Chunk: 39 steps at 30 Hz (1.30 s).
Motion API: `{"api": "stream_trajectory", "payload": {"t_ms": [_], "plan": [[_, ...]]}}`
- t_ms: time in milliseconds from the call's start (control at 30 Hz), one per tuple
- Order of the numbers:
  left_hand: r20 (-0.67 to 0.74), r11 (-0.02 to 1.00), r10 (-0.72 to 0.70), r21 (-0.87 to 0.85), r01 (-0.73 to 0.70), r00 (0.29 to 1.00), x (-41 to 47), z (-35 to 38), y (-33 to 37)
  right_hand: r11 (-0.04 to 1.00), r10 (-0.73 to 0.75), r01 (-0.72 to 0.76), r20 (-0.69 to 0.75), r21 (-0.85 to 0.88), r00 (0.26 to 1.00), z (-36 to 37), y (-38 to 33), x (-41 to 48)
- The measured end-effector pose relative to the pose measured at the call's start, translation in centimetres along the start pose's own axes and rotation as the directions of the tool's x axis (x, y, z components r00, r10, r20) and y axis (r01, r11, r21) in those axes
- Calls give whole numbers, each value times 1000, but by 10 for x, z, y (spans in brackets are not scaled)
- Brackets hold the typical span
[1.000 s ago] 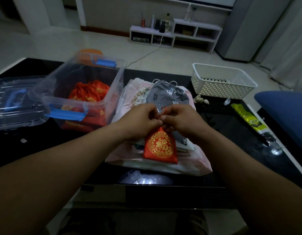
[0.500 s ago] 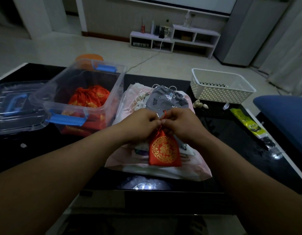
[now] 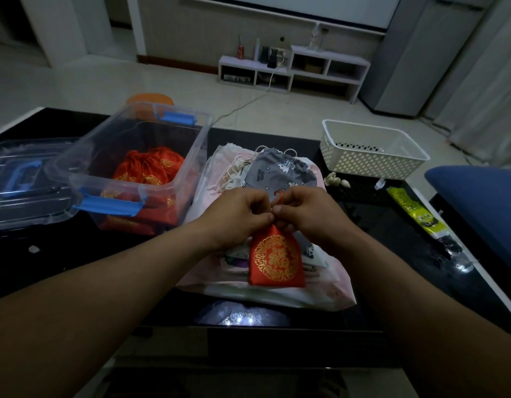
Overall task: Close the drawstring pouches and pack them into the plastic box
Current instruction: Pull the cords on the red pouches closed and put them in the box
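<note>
Red drawstring pouch (image 3: 275, 258) lies at frame centre on a pile of pale pink bags (image 3: 329, 294), gold emblem facing up. The left hand (image 3: 242, 216) pinches the gathered neck from the left and the right hand (image 3: 303, 214) pinches it from the right, thumbs meeting at the top. A small loop of red cord (image 3: 278, 196) shows just above the fingertips. The fingers hide the neck, so it cannot be told whether it is fully cinched.

Assessment: closing is in hand, packing is not yet begun for this piece. One hand should anchor the neck while the other draws the cord straight out, so the fabric gathers evenly. The mouth should be confirmed shut before it is let go.

The plastic box (image 3: 84, 156) stands open at left of centre and holds several red pouches (image 3: 145, 168). Its lid (image 3: 18, 173) lies at far left. A grey pouch (image 3: 280, 172) waits just above the hands.
</note>
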<state>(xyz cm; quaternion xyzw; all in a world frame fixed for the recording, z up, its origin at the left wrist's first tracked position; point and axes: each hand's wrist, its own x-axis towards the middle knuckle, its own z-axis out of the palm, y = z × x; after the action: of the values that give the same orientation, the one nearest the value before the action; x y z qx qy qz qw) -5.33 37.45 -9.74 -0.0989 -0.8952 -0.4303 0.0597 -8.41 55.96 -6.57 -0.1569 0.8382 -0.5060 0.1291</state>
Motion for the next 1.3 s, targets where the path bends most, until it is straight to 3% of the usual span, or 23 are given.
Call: {"api": "stream_trajectory", "payload": {"t_ms": [267,400,633,867,1100,1300], "plan": [[15,999,12,-41,-12,1000,-2,-1,-2,996,-63,62,-5,-66,998,0,4,2],[-37,1000,7,0,-7,999,-4,2,-1,965,-148,124,-89,-230,985,6,8,4],[-131,991,37,135,-19,991,-1,12,-6,939,-212,142,-204,-312,956,15,4,1],[-159,979,65,202,-32,985,0,19,-7,897,-218,108,-216,-429,952,20,3,-1],[-138,976,116,202,-87,984,1,17,-7,910,-237,137,-221,-390,946,22,3,-5],[-87,990,109,97,-100,990,6,12,-11,942,-190,106,-243,-318,951,18,5,-4]]}}
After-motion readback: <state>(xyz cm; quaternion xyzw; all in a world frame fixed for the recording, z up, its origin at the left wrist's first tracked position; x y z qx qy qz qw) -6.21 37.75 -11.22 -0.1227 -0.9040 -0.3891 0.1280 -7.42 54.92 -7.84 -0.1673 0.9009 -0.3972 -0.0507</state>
